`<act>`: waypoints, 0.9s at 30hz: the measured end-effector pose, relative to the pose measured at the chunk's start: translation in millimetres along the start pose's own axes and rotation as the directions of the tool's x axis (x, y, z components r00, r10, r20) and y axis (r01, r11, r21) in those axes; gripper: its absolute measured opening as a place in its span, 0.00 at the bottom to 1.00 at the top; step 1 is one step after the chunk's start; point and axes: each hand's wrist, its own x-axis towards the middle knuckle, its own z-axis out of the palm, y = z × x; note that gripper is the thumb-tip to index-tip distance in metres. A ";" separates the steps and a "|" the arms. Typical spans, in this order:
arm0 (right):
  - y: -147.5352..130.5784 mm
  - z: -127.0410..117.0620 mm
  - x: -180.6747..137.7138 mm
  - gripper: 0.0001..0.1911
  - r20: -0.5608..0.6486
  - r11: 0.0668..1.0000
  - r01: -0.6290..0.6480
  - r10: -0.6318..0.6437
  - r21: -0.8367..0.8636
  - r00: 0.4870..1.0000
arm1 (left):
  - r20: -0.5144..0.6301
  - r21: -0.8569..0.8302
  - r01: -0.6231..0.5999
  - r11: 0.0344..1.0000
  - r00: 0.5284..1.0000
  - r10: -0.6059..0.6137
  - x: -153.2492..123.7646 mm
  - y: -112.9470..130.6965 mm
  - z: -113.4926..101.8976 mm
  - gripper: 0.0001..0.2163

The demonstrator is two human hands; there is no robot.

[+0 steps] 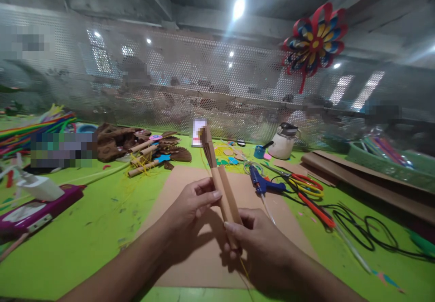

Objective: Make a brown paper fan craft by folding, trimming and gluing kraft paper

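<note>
Both hands hold a brown kraft paper tube (227, 198), tilted a little to the left, above a flat brown sheet (193, 266). My left hand (193, 204) pinches the tube's upper part between thumb and fingers. Lower down, my right hand (256, 232) is closed round it, thumb in front. From the tube's top sticks a narrow pleated dark brown paper strip (210, 152). A thin yellow string (245, 270) trails from the lower end. To the right of the hands lies a blue glue gun (261, 183).
Scissors with red and yellow handles (314, 184), an orange-handled tool (317, 210) and black cable (365, 229) lie right. A white kettle (282, 142) stands behind. At left are a purple power strip (42, 209) and several paper tubes with brown fans (144, 160). A perforated screen (190, 84) bounds the back.
</note>
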 end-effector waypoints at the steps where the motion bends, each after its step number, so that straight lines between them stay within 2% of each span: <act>1: 1.6 1.1 -0.3 0.12 -0.006 1.000 0.009 -0.009 0.010 1.000 | 0.000 -0.001 0.012 1.000 1.000 -0.012 -1.2 -0.5 0.4 0.14; 8: 6.0 2.1 -2.5 0.14 0.035 0.996 0.052 -0.055 0.068 0.998 | 0.023 -0.032 -0.009 0.999 1.000 0.010 2.3 -6.6 -1.4 0.13; 13: 5.9 -0.4 -1.7 0.16 0.081 0.995 0.037 -0.045 0.097 0.996 | -0.037 -0.048 -0.027 0.999 0.999 0.025 8.1 -10.3 -4.6 0.11; 20: 10.3 1.4 -0.5 0.14 0.115 0.987 0.009 -0.027 0.162 0.993 | -0.077 0.001 0.011 1.000 0.997 -0.011 3.3 -8.2 -0.5 0.13; 24: 11.4 6.6 -1.6 0.13 0.085 0.989 0.041 -0.053 0.140 0.995 | -0.102 0.026 0.037 0.999 0.994 -0.035 -1.4 -7.1 3.1 0.14; 27: 12.0 9.9 -2.0 0.12 0.005 0.992 0.055 -0.056 0.116 0.998 | -0.099 0.023 0.042 0.999 0.994 -0.039 -4.1 -7.5 5.1 0.14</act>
